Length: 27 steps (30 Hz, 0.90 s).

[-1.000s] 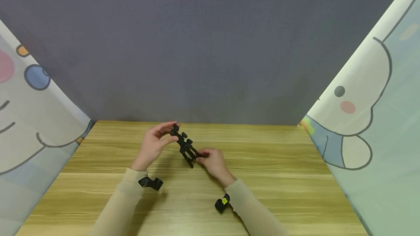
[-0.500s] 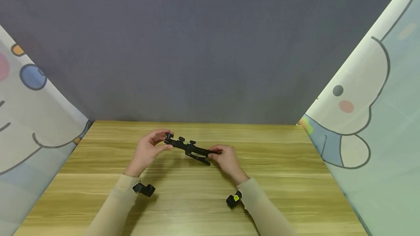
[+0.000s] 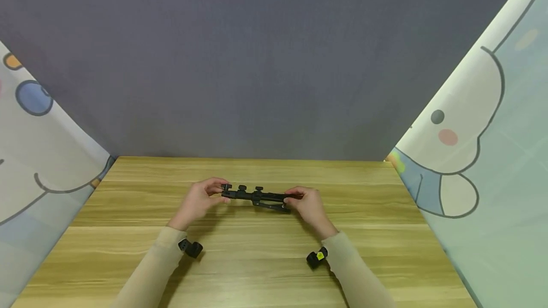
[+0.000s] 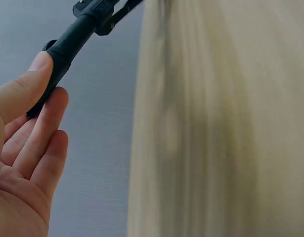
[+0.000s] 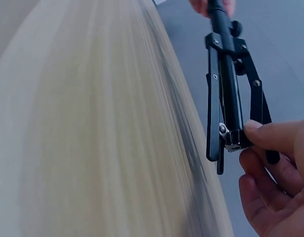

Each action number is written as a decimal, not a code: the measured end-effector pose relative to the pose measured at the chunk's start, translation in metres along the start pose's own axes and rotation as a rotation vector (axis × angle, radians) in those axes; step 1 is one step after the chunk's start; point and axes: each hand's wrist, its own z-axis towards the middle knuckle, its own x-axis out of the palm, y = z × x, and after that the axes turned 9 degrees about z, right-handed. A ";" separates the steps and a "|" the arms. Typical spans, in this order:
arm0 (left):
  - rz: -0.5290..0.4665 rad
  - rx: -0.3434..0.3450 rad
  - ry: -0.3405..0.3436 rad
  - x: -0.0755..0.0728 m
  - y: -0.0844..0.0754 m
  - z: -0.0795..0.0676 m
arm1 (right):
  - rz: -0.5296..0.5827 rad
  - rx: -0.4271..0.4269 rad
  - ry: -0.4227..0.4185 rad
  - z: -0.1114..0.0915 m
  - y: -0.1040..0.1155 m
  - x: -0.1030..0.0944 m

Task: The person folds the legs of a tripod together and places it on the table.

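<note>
A small black tripod (image 3: 245,195) with its legs folded lies level between both hands, held up off the tabletop. My left hand (image 3: 197,204) pinches its head end between thumb and fingers; the left wrist view shows the thumb on the dark shaft (image 4: 75,42). At the leg end, my right hand (image 3: 311,207) pinches one of the legs. In the right wrist view the legs (image 5: 214,113) stand slightly spread around the central tube (image 5: 231,94). Knobs (image 3: 259,188) stick up along its upper side.
The wooden table (image 3: 257,260) spans the lower view. A grey wall panel (image 3: 257,61) stands at its far edge. Curtains with cartoon prints (image 3: 462,189) flank both sides. Each wrist carries a black camera (image 3: 314,260).
The tripod has turned from a steep slant to nearly level. My right hand has moved right with the leg end, while my left hand has lowered slightly. The legs look closer together.
</note>
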 end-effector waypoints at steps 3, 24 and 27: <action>0.036 -0.035 0.050 0.005 0.005 0.001 | 0.009 -0.013 0.000 0.001 -0.005 -0.005; 0.097 -0.061 0.197 0.033 0.010 0.004 | -0.035 0.001 0.059 0.006 -0.023 -0.025; 0.100 -0.062 0.192 0.033 0.010 0.004 | -0.036 0.009 0.069 0.006 -0.023 -0.026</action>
